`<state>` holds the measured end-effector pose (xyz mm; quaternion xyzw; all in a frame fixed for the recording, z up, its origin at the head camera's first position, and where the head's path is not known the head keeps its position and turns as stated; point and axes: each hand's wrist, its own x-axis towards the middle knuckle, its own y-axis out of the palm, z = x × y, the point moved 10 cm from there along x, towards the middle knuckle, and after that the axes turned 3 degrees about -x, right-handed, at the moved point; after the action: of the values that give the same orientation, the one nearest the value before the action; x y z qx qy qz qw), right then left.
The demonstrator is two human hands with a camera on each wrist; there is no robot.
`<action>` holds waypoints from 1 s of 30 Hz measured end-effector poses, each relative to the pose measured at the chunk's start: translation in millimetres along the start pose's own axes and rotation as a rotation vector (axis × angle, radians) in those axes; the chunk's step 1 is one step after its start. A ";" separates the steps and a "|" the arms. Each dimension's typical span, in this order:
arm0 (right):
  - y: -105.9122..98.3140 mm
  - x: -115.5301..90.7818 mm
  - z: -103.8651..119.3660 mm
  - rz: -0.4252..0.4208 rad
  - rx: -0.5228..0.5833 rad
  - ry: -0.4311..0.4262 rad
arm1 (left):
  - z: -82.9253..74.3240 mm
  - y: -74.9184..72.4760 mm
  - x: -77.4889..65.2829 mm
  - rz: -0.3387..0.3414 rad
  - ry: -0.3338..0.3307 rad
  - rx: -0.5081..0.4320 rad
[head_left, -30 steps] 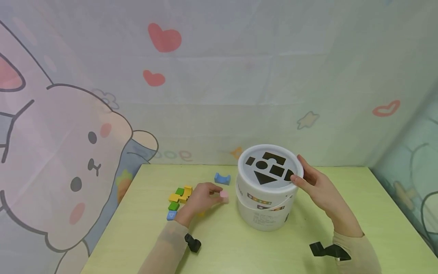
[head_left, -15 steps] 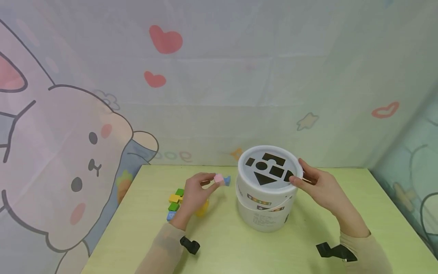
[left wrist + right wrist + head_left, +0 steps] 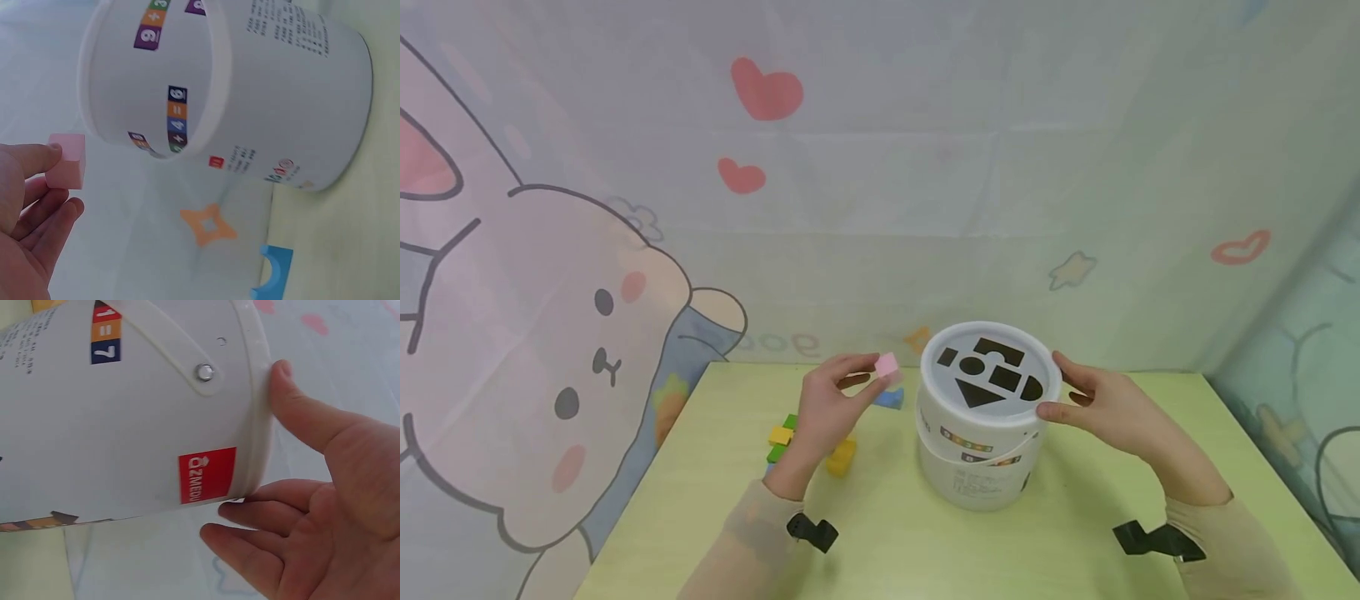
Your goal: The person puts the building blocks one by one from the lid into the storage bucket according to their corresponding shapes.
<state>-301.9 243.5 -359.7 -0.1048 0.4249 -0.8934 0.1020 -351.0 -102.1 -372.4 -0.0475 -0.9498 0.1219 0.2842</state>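
Observation:
Between thumb and fingertips my left hand (image 3: 833,402) pinches a pink cube block (image 3: 887,367), held in the air left of a white bucket (image 3: 977,467). In the left wrist view the pink block (image 3: 67,161) is just short of the bucket's rim. The bucket stands upright, its lid (image 3: 951,379) cut with dark shaped holes: a triangle, a circle, rectangles, an arch and a half circle. My right hand (image 3: 1101,412) grips the rim on the right, thumb at the near edge and fingers farther back. Seen from the right wrist, the thumb (image 3: 297,403) touches the lid's edge.
A blue arch block (image 3: 890,398) lies behind the left hand. Yellow blocks (image 3: 841,458), green blocks (image 3: 777,452) and a bit of blue sit around the left wrist, partly hidden. A printed cloth (image 3: 880,208) hangs behind the table (image 3: 917,550).
My left hand has lifted the pink cube block off the table and raised it, away from me and past the blue arch block. The right hand stays at the bucket's rim.

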 end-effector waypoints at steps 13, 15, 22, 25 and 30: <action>-2.7 9.1 11.5 0.092 -0.028 0.041 | -49.3 36.2 16.8 0.078 0.103 -0.094; -2.7 9.4 11.9 0.095 -0.014 0.042 | -55.2 45.0 19.8 0.095 0.112 -0.101; -5.1 7.6 13.8 0.099 -0.004 0.050 | -72.4 75.6 29.5 0.168 0.141 -0.085; -7.8 6.6 14.8 0.090 -0.008 0.044 | -77.7 87.9 34.9 0.210 0.148 -0.062; -10.1 5.3 15.6 0.082 -0.008 0.041 | -79.0 104.9 40.9 0.271 0.105 -0.015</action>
<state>-303.7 236.8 -341.7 -0.0694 0.4342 -0.8887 0.1296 -339.4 21.9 -314.0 -0.1839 -0.9193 0.1495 0.3141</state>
